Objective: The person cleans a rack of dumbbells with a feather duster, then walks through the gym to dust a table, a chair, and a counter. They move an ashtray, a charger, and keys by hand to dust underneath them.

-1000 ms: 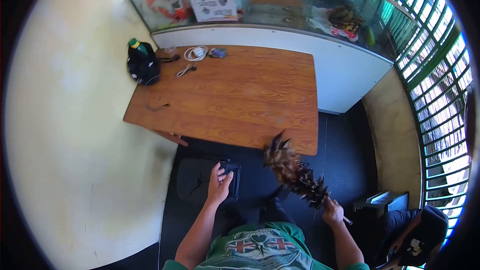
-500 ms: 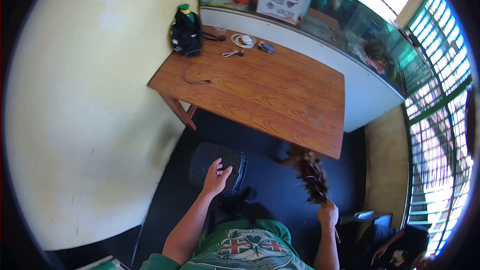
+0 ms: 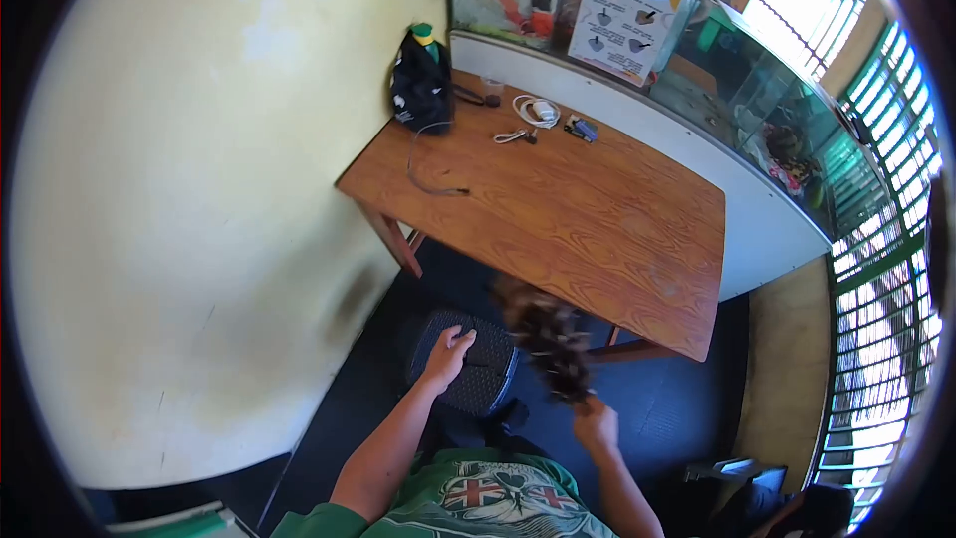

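My right hand [image 3: 596,426] is closed round the lower end of a brown feather duster [image 3: 554,349]. The feathers point up and away from me, blurred at the tip, and overlap the floor just in front of the wooden table [image 3: 588,229]. My left hand [image 3: 447,360] hangs free with thumb and fingers apart and nothing in it. Beneath that hand, in this view, lies a black stool with a textured top [image 3: 480,379].
On the table are a black bag [image 3: 422,85], a white coiled cable with adapter [image 3: 538,112], a thin dark cable [image 3: 428,184] and a small blue item [image 3: 582,129]. Glass display cases [image 3: 737,90] stand behind. A pale wall [image 3: 199,239] rises at left; a person in dark clothes [image 3: 787,513] is at lower right.
My right hand and the feather duster have swung left, from the table's right corner toward its middle front. My left hand stays over the stool. The view has shifted slightly.
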A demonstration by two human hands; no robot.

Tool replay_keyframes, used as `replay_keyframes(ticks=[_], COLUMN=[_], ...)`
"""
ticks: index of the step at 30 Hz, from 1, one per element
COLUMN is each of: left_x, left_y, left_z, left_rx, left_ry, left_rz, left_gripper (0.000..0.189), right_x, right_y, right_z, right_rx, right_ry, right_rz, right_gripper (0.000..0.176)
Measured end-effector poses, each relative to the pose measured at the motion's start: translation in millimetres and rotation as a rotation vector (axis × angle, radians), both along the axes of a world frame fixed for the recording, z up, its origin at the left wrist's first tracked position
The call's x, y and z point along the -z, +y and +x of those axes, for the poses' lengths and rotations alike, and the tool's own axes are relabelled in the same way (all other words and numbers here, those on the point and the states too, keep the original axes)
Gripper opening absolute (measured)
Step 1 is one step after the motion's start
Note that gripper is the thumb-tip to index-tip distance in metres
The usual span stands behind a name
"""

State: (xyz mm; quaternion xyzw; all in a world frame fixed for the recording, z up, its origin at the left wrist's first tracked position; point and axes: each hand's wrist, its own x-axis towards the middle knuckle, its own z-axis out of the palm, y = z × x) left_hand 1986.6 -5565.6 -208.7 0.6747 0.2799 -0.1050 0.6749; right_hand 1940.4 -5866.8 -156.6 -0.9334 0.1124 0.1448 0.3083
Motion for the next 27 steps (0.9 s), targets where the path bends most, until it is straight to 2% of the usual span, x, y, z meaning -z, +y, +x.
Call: replay_keyframes(ticks=[2,5,6,8,11,13,16,18,20,21,24,27], left_x=[-0.7,-21.5,-20.4,-11.8,-2.5,6.6,17.6,17.5,20.9,21.5,30.6,-2.6], left_y=[12.2,44.1,66.2,105.1,160.3,193.4,245.2,277.4,298.7,306.4,311.7,294.9], left_z=[9.7,20.0,23.9,25.8,37.9,46.7,51.5,54.3,52.9,55.7,69.3,79.2], left_rx=[0.032,0.003,0.016,0.001,0.016,-0.010,-0.058,-0.024,-0.096,-0.069,-0.059,-0.099], left_ry=[0.062,0.033,0.031,0.015,0.034,0.043,0.144,0.067,0.208,0.222,0.199,0.179], left_rz=[-0.052,-0.061,-0.048,-0.033,-0.043,-0.054,-0.035,-0.050,-0.027,0.013,-0.013,0.000], left_gripper=[0.070,0.068,0.068,0.066,0.061,0.054,0.054,0.058,0.063,0.064,0.064,0.061], right_x=[3.8,10.0,6.4,24.3,22.7,33.3,47.1,33.0,20.1,21.4,64.0,67.2], right_y=[59.2,93.6,97.0,105.3,208.7,286.8,341.4,341.1,334.0,340.0,360.4,359.6], right_z=[18.1,23.1,17.8,9.9,32.7,54.1,66.2,61.7,58.0,60.4,89.4,108.6], right_rx=[-0.048,0.001,0.075,0.084,0.040,-0.051,-0.135,-0.145,-0.129,-0.084,-0.172,-0.229], right_ry=[-0.008,0.033,0.047,-0.033,0.123,0.026,0.048,0.096,0.081,-0.010,0.121,0.233], right_rz=[0.110,0.054,0.122,0.190,0.105,0.217,0.185,0.139,0.134,0.148,0.028,-0.049], right_gripper=[0.020,0.020,0.020,0.019,0.019,0.020,0.021,0.022,0.021,0.021,0.023,0.026])
